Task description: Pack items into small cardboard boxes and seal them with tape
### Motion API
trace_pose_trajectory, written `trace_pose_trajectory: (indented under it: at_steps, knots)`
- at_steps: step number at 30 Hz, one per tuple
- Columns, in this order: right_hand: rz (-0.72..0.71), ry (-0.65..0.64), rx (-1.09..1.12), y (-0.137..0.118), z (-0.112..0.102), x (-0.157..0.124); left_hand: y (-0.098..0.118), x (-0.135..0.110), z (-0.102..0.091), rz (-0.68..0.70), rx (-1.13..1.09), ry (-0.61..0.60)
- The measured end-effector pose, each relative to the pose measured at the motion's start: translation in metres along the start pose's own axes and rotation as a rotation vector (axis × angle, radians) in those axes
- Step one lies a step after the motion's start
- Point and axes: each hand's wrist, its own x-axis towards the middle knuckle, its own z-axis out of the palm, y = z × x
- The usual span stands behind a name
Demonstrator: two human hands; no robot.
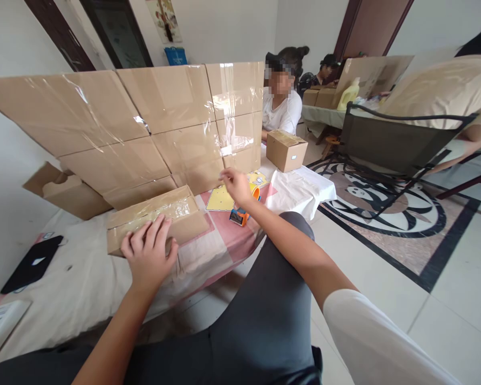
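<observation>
A closed cardboard box (184, 224) with shiny clear tape over its top lies on the cloth-covered table before me. My left hand (149, 248) rests on the box's near edge, fingers apart on the top and thumb against the front side. To the right, my right hand (236, 186) is raised above the table with its fingers curled together; whatever they pinch, if anything, is too small to see. Just below it sits an orange and blue tape dispenser (239, 216), partly hidden by my wrist. A yellow paper sheet (219, 200) lies beside the dispenser.
A wall of taped cardboard panels (176, 107) stands behind the box. An open carton (76, 195) is at left, near a black flat case (32, 262). Another closed box (285, 151) stands at the table's right end. Across sits a person (284, 104); a chair (385, 139) stands right.
</observation>
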Motion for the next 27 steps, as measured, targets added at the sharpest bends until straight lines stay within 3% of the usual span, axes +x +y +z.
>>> trace_pose_trajectory:
  at_steps: [3,7,17,21,25,27]
  knots:
    - [0.032,-0.179,-0.178,-0.007,0.029,-0.020,0.000,0.000,0.001,-0.006,0.006,-0.001]
    - [0.065,-0.308,-0.317,-0.004,0.054,-0.035,-0.001,0.000,0.002,-0.014,-0.003,-0.025]
    - [-0.022,-0.417,-0.339,-0.002,0.072,-0.040,-0.003,-0.001,0.004,0.012,0.034,-0.033]
    - [0.029,-0.560,-0.067,-0.004,0.065,-0.043,0.012,-0.001,0.002,-0.019,0.047,-0.032]
    - [0.296,-0.738,0.331,-0.005,0.060,-0.045,0.025,-0.001,0.000,-0.074,0.039,-0.053]
    - [0.432,-0.719,0.436,-0.007,0.061,-0.045,0.024,0.000,0.000,-0.083,0.023,-0.073]
